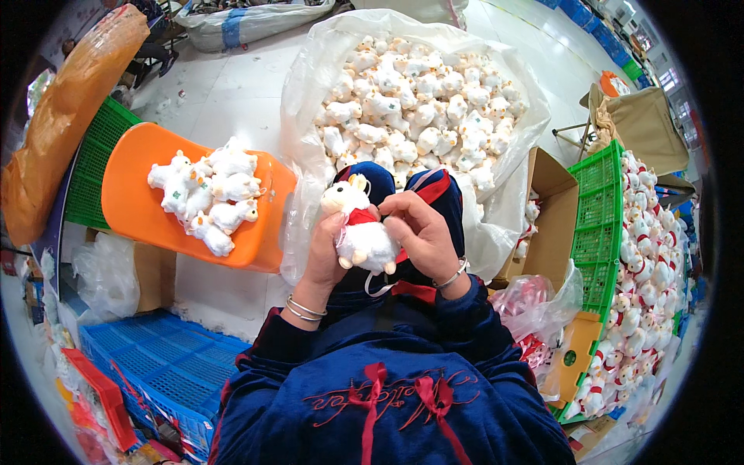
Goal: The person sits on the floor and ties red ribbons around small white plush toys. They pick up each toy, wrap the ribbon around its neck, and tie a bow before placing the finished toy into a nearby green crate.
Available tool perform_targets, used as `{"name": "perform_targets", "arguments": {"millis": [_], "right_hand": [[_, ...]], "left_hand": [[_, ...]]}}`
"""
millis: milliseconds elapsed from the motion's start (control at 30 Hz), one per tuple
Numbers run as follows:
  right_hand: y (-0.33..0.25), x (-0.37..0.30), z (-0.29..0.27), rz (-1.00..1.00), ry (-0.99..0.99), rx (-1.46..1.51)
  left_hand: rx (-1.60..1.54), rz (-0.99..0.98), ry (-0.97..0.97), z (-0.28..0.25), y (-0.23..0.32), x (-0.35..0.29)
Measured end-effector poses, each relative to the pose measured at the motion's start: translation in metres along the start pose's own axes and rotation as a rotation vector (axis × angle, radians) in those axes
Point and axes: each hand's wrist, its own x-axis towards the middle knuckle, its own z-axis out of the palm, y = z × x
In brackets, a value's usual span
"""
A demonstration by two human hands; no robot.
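Note:
Over my lap, my left hand (328, 249) is wrapped round the side of a small white plush animal (369, 244) with yellowish feet and small horns or ears. A red scarf (361, 216) goes round its neck. My right hand (418, 237) is curled at the toy's other side, thumb and fingers pinched at the end of the scarf; the fingertips are partly hidden. A white ribbon (380, 291) hangs below the toy. Several similar plush toys without scarves lie heaped on an orange plastic stool (128, 194) to my left.
In front of me stands a large clear bag (306, 85) full of white plush toys. At right, a green crate (597, 209) borders many toys with red scarves (643, 263), beside a cardboard box (554, 201) and a plastic bag of red pieces (535, 306). Blue crates (167, 360) sit at lower left.

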Motion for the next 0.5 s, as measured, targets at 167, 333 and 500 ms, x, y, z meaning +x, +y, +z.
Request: {"name": "perform_targets", "arguments": {"millis": [167,333,500], "right_hand": [[-0.016,0.001,0.007,-0.087,-0.089,-0.176],[-0.019,-0.003,0.014,0.020,-0.057,-0.166],[-0.012,-0.002,0.016,-0.224,-0.031,-0.183]], "left_hand": [[-0.055,0.009,-0.002,-0.002,-0.003,0.001],[-0.013,0.028,0.005,-0.010,-0.010,0.001],[0.000,0.062,0.051,-0.011,-0.016,0.003]]}}
